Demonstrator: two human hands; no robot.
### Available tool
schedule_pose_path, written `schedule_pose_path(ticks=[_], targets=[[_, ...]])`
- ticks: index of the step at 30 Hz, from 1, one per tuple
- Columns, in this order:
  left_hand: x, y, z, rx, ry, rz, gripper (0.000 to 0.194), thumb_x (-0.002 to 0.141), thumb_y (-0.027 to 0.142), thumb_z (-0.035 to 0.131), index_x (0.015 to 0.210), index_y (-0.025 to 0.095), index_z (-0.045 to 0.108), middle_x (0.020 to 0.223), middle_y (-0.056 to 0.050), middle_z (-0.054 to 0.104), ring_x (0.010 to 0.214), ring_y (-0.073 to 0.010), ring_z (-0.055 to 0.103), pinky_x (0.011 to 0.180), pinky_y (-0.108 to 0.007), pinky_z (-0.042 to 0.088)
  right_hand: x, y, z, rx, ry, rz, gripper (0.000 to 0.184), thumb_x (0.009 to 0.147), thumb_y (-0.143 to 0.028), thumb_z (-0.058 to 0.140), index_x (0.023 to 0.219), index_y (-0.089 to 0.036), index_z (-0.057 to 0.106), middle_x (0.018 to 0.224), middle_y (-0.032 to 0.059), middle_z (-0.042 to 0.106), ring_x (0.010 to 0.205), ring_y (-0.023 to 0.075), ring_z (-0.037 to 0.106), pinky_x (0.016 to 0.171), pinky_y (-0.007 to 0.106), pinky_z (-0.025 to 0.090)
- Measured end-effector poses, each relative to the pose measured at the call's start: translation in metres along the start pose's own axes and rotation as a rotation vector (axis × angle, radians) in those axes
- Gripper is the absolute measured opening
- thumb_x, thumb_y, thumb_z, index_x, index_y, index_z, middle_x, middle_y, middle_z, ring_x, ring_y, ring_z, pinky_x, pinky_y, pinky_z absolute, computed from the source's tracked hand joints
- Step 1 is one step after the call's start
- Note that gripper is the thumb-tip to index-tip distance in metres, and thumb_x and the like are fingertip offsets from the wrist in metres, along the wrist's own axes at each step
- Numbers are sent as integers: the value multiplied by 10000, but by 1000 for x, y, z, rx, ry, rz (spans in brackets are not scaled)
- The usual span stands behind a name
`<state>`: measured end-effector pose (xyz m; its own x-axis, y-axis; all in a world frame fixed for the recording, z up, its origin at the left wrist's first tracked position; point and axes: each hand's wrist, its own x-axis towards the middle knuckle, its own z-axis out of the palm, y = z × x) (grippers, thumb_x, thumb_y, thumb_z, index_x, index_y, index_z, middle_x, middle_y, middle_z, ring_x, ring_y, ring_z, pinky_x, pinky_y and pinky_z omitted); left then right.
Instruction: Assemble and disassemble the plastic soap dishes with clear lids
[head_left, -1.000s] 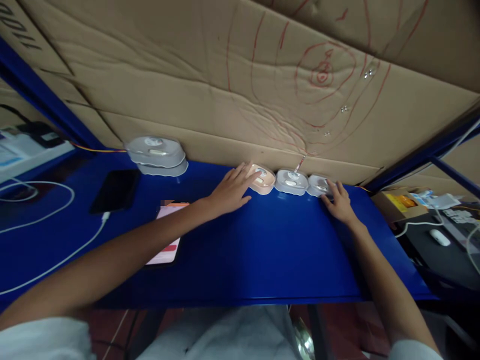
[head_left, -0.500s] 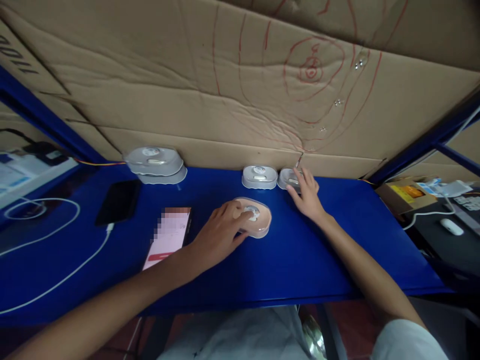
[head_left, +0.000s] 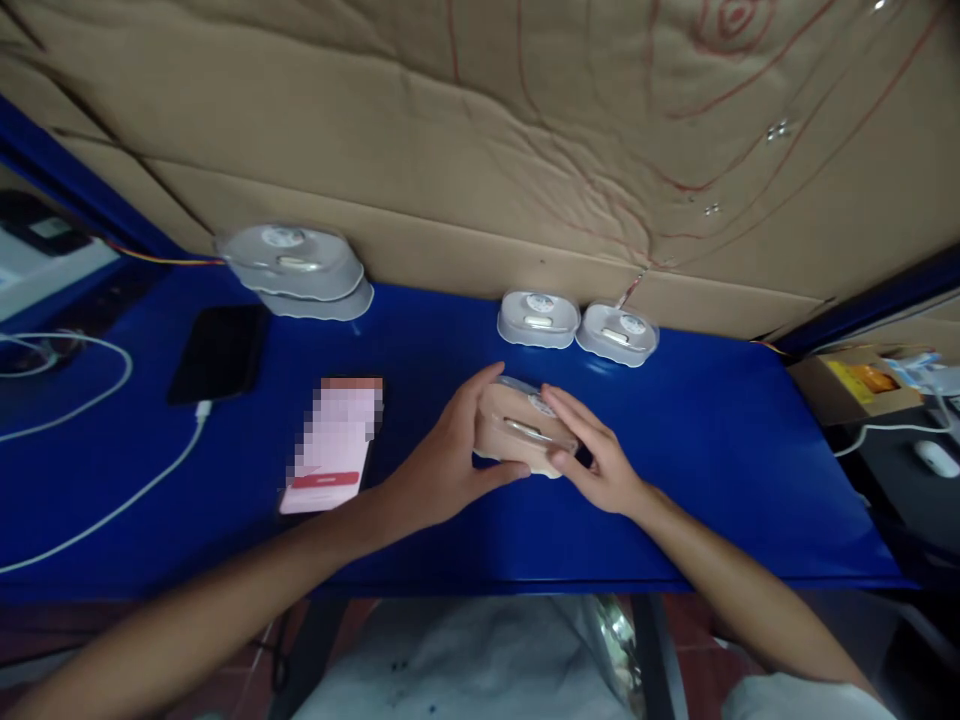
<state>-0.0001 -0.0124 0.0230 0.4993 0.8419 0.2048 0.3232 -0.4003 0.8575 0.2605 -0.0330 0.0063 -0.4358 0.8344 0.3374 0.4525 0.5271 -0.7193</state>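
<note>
Both hands are at a pink oval box with a clear lid [head_left: 510,430], near the middle of the blue table. A light bar-shaped handle and a round white sticker show on its lid. My left hand [head_left: 469,435] curves around its left end, thumb along the near side. From the right, my right hand [head_left: 600,455] grips the other end, its fingers on the lid by the sticker. Behind stand two grey clear-lidded boxes side by side, the left one [head_left: 538,322] and the right one [head_left: 619,336].
A stack of larger grey clear-lidded boxes [head_left: 300,270] stands at the back left. A lit phone [head_left: 330,450] and a dark phone on a white cable [head_left: 217,350] lie left. A cardboard wall [head_left: 375,130] rises behind the blue table [head_left: 697,430]. Right are an open carton [head_left: 840,395] and white mouse [head_left: 936,457].
My right hand has left the right grey box and come to the pink box's right end. My left hand has shifted from its top to its left end. The camera view has moved too.
</note>
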Motion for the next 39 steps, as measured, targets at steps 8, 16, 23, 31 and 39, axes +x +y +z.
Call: schedule_pose_path(ticks=[8, 16, 23, 31, 39], targets=[[1, -12, 2, 53, -71, -2, 1156, 789, 275, 888, 1665, 328, 135, 1728, -146, 245, 1580, -398, 282, 1286, -596, 257, 5, 20, -15, -134, 242, 248, 534, 1023, -572, 580, 1520, -375, 559, 1626, 31, 502, 1525, 321, 442, 1275, 581, 332], [0, -15, 6, 67, -37, 7, 1071, 825, 407, 872, 1648, 301, 195, 1658, -170, 362, 1521, -384, 395, 1256, -574, 331, 0, 11, -16, -467, -29, -2, 594, 1005, -658, 550, 1530, -382, 548, 1713, 45, 365, 1591, 372, 298, 1259, 634, 255], [4, -16, 6, 41, 1, -1, 1059, 819, 489, 864, 1626, 278, 213, 1659, -191, 339, 1519, -396, 386, 1244, -585, 337, 3, -11, -4, -304, -78, -158, 492, 1050, -409, 615, 1534, -368, 538, 1432, 44, 696, 1364, 272, 623, 1167, 520, 412], [11, -11, 3, -365, -33, -171, 1079, 786, 400, 888, 1592, 324, 174, 1509, -169, 487, 1396, -329, 536, 1130, -535, 471, 2, -2, -11, -194, -17, -85, 400, 1028, -418, 653, 1425, -363, 654, 1398, 32, 718, 1351, 273, 637, 1173, 526, 412], [12, -12, 3, -450, -56, -228, 1072, 788, 385, 889, 1595, 308, 188, 1473, -170, 538, 1380, -332, 568, 1166, -574, 436, 5, -10, -3, -8, 77, 7, 278, 1044, -392, 618, 1289, -336, 737, 1297, 25, 771, 1272, 272, 687, 1192, 536, 400]])
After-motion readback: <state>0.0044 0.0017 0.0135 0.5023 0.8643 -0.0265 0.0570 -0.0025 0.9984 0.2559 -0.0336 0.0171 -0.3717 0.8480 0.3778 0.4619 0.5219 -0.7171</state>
